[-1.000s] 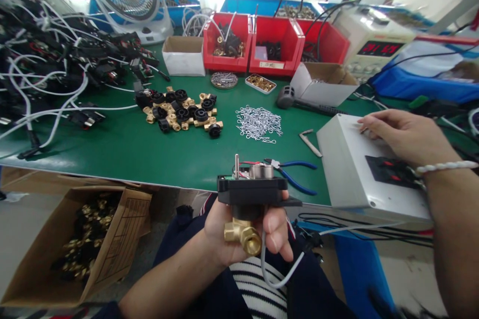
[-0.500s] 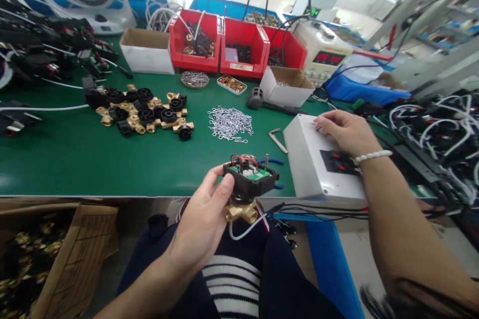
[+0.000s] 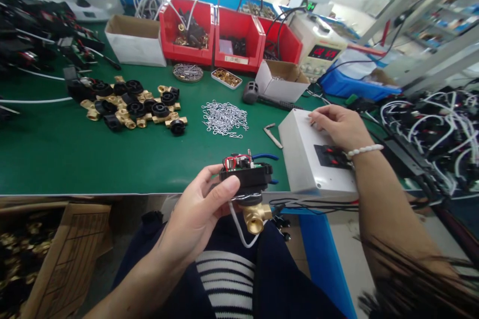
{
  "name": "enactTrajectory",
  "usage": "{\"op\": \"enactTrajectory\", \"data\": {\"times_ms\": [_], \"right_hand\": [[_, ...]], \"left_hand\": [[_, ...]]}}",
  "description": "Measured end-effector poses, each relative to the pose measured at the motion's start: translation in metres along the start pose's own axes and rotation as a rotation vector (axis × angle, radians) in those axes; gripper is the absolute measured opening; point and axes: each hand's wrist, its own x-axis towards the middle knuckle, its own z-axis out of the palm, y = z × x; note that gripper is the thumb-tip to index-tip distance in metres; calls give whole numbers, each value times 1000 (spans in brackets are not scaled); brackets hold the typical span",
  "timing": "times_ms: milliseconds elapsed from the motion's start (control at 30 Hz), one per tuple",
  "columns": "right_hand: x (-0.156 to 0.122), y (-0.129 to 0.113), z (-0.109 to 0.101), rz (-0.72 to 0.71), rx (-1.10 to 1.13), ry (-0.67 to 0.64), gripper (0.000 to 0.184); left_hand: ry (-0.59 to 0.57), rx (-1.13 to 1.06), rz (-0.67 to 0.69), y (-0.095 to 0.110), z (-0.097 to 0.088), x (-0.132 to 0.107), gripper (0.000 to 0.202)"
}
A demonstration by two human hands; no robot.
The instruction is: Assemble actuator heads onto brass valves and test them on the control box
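My left hand (image 3: 198, 209) grips a motorized valve over the wooden-box side of the bench edge, thumb against its black housing (image 3: 249, 178). The housing's top is off, showing red wires and part of a green circuit board. Beneath it hangs the brass valve body (image 3: 255, 218), one threaded port facing me, with a white cable looping below. My right hand (image 3: 339, 127) rests on a white control box (image 3: 299, 154). Its thumb and forefinger pinch a small metallic tip, apparently a toggle switch (image 3: 312, 122), mostly hidden. Blue plier handles (image 3: 265, 156) lie behind the valve.
Spring clips (image 3: 224, 118) lie piled mid-bench, left of a bent hex key (image 3: 272, 135). Brass valve bodies with black caps (image 3: 130, 104) cluster at left. Behind stand red bins (image 3: 237, 35), a hammer (image 3: 250, 92) and a power supply (image 3: 318, 52). Tangled cables (image 3: 430, 134) crowd the right.
The valve has tilted in my left hand, so its brass port faces me and the circuit board shows less. My right hand keeps its pinch on the box. The view has shifted slightly.
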Motion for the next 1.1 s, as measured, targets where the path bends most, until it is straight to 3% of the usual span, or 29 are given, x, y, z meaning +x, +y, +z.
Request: {"op": "enactTrajectory", "data": {"times_ms": [1100], "right_hand": [[-3, -6, 0, 19, 10, 1, 7]], "left_hand": [[-45, 0, 1, 0, -3, -1, 56]]}}
